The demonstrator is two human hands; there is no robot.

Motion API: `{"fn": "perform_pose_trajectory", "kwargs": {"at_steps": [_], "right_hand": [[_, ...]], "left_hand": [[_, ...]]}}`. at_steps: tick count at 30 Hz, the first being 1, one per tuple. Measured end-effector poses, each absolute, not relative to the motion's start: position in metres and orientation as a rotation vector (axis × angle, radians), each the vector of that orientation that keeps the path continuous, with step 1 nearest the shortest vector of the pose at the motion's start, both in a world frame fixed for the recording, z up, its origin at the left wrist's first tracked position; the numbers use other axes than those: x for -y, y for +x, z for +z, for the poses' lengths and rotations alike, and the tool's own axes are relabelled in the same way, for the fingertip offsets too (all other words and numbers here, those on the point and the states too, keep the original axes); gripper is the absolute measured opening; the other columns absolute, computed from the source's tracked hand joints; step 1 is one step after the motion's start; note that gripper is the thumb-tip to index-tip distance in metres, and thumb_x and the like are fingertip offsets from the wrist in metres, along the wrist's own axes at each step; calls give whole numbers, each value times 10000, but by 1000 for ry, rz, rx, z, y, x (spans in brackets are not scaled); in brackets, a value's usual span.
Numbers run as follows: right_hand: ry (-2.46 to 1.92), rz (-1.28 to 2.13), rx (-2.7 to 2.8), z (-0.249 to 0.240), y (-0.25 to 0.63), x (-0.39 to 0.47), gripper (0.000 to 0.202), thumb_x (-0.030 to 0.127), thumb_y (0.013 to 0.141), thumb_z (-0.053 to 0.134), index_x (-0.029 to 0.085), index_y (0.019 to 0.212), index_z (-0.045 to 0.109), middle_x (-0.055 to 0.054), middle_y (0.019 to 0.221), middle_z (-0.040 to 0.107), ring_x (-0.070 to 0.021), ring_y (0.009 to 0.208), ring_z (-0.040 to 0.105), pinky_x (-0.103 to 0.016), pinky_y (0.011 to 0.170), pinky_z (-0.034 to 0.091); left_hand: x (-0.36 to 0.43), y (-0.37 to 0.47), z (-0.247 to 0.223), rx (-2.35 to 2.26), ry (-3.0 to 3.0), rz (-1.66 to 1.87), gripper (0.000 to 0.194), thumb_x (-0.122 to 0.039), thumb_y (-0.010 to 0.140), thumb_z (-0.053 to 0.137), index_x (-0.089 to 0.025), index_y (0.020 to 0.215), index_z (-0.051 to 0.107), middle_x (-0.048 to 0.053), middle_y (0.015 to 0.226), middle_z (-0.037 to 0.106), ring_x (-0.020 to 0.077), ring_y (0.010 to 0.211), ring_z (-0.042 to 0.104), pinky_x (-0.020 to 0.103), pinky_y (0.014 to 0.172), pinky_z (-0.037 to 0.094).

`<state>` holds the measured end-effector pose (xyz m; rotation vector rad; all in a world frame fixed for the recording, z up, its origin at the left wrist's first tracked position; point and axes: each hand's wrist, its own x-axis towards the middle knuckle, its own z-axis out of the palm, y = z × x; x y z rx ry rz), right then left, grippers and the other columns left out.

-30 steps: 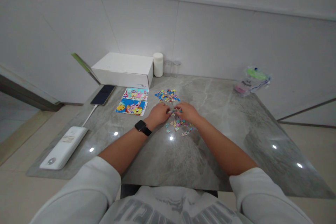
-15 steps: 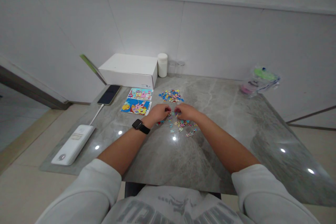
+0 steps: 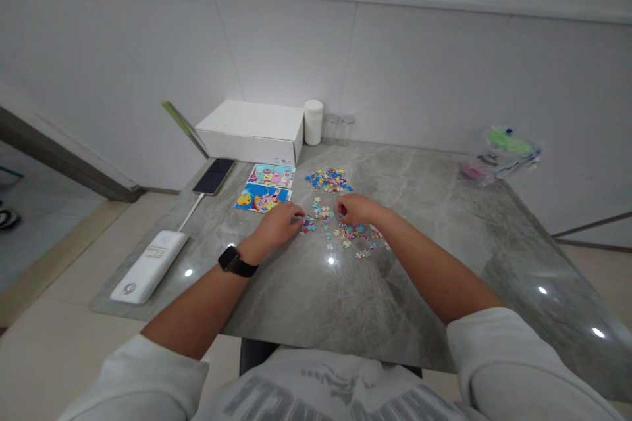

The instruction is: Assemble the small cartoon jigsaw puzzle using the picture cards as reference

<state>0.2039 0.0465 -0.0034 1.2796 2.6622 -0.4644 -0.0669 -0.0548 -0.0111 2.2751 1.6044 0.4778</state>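
Note:
My left hand (image 3: pixel 281 224), with a black watch (image 3: pixel 237 261) on its wrist, rests on the table left of the loose jigsaw pieces. Its fingers are loosely bent and slightly apart, beside a small group of pieces (image 3: pixel 308 226). My right hand (image 3: pixel 359 208) is closed in a pinch over the pieces; what its fingertips hold is hidden. Between the hands lies a cluster of pale pieces (image 3: pixel 323 212). Mixed pastel pieces (image 3: pixel 349 231) are spread below my right hand. A denser pile of blue and yellow pieces (image 3: pixel 328 179) sits farther back.
Two cartoon picture cards (image 3: pixel 263 198) lie left of the pieces. Behind them stand a white box (image 3: pixel 251 128), a white bottle (image 3: pixel 313 123) and two clear glass jars (image 3: pixel 347 130). A phone (image 3: pixel 214 175) is cabled to a white power bank (image 3: pixel 149 267). A plastic bag (image 3: pixel 501 154) is at back right.
My left hand has moved left and toward me, away from my right hand, uncovering pale pieces between them. My right hand stays pinched near the pieces. The view has shifted slightly.

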Motion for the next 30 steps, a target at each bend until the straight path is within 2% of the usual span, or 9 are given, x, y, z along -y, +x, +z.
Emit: {"fn": "perform_pose_trajectory", "kwargs": {"at_steps": [6, 9, 12, 18, 24, 27, 30], "right_hand": [[1367, -737, -2747, -3, 216, -45, 261, 112, 801, 732, 199, 1046, 755, -11, 938, 772, -150, 818, 665, -222, 721, 448], [1360, -870, -2723, -1, 221, -43, 199, 120, 840, 679, 177, 1004, 777, -16, 896, 766, -151, 799, 659, -227, 709, 452], [1326, -1020, -2641, 0, 220, -39, 224, 167, 886, 661, 174, 1076, 780, -8, 849, 758, -149, 747, 651, -231, 673, 457], [1638, -615, -2766, 8, 243, -32, 242, 167, 893, 697, 201, 1114, 789, -57, 1017, 790, -181, 877, 685, -266, 795, 472], [1832, -552, -2573, 14, 329, -6, 225, 173, 877, 704, 220, 1078, 794, -58, 1000, 793, -193, 860, 700, -274, 782, 476], [1864, -564, -2524, 8, 354, 16, 208, 187, 885, 706, 216, 1071, 795, -65, 1000, 791, -202, 881, 703, -280, 781, 474], [1898, -576, -2547, -2, 353, 30, 200, 238, 920, 692, 213, 1093, 789, -65, 1001, 779, -192, 881, 696, -278, 797, 474]], "left_hand": [[75, -51, -12, -1547, 2351, 378, 210, -282, 961, 652, -234, 1112, 789, 105, 1118, 723, 244, 1044, 683, 369, 954, 534], [75, -44, -13, -1522, 2377, 352, 240, -261, 974, 626, -247, 1137, 803, 104, 1111, 723, 244, 1043, 684, 370, 959, 536], [74, -37, -13, -1452, 2421, 347, 272, -233, 980, 605, -265, 1155, 812, 99, 1116, 727, 244, 1049, 683, 370, 964, 534], [68, -35, -6, -1378, 2419, 384, 329, -238, 1007, 557, -277, 1241, 784, 94, 1130, 722, 231, 1033, 685, 352, 952, 536], [30, -50, -9, -1606, 2348, 499, 378, -317, 984, 578, -172, 1310, 701, 138, 1214, 687, 269, 1098, 669, 395, 1018, 538], [6, -46, -14, -1659, 2396, 448, 369, -319, 996, 536, -189, 1302, 696, 143, 1284, 673, 282, 1192, 642, 407, 1092, 502], [-13, -34, -17, -1682, 2438, 302, 342, -307, 991, 518, -188, 1242, 717, 143, 1236, 690, 288, 1179, 648, 399, 1079, 499]]}}
